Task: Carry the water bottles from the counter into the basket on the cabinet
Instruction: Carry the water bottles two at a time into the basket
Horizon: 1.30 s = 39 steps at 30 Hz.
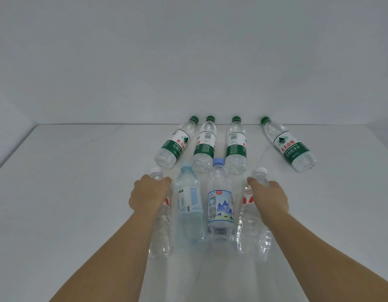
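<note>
Eight water bottles stood on the white table [69, 192] in two rows. The near row held four: a white-capped bottle on the left [161, 227], a pale blue bottle [189, 205], a blue-capped bottle with a mountain picture on its label [220, 205], and a white-capped bottle on the right [252, 227]. Both white-capped ones showed red on their labels. The two middle bottles stood just beside each other.

The left hand [148, 196] was wrapped around the upper part of the left white-capped bottle, just below its cap, fingers curled round the neck and shoulder. The right hand [269, 199] gripped the right white-capped bottle in the same way, thumb toward the centre of the row. Both bottles looked to have their bases on the table, though I could not tell whether either was lifted clear.

Behind them, four green-capped bottles with green-and-white labels stood along the back edge: the far-left one [174, 144], two near the centre [205, 147] [236, 147], and one set well apart to the right [290, 147]. A plain pale wall [188, 51] rose behind the table. Both bare forearms reached in from the lower corners.
</note>
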### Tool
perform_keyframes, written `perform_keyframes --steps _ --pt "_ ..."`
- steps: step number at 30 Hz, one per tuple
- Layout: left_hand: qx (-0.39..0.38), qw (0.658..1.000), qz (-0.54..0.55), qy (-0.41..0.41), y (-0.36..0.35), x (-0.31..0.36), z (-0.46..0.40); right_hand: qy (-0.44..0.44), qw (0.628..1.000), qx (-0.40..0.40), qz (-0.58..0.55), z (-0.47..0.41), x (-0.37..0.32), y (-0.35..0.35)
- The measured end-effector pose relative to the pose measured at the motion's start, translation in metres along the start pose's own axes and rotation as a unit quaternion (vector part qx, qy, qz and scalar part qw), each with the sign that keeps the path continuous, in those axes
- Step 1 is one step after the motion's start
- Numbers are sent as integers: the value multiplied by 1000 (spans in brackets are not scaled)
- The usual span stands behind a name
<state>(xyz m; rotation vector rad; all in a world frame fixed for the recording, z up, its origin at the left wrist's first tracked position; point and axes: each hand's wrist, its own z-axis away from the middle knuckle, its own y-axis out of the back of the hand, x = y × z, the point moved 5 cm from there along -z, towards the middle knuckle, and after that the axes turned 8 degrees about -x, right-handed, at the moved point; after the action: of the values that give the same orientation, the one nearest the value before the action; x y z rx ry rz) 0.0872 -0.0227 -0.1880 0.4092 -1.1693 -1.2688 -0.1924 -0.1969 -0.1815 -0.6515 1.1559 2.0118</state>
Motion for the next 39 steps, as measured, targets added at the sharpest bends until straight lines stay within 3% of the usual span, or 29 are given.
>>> perform_keyframes --steps 4,6,8,10,15,19,22,31,39 --pt "-66 997 28 1 6 -21 37 -88 974 -72 -198 31 26 22" --pt "-117 986 118 19 9 -33 55 -133 947 -110 -270 50 32 34" --pt "-160 962 219 32 15 -40 76 -146 934 -117 -304 73 31 46" --pt "-174 948 267 20 28 -42 100 -114 945 -110 -287 96 22 57" --pt "-140 938 293 -118 93 -6 183 52 971 -111 -204 180 -42 93" --pt "-87 918 286 -260 170 48 264 174 961 -105 -189 249 -111 145" --pt "-20 893 318 -318 230 79 313 256 945 -95 -181 293 -155 181" --pt "62 864 355 -352 293 87 369 329 915 -97 -211 346 -189 206" --pt "93 860 388 -319 323 32 363 369 905 -157 -141 384 -199 144"
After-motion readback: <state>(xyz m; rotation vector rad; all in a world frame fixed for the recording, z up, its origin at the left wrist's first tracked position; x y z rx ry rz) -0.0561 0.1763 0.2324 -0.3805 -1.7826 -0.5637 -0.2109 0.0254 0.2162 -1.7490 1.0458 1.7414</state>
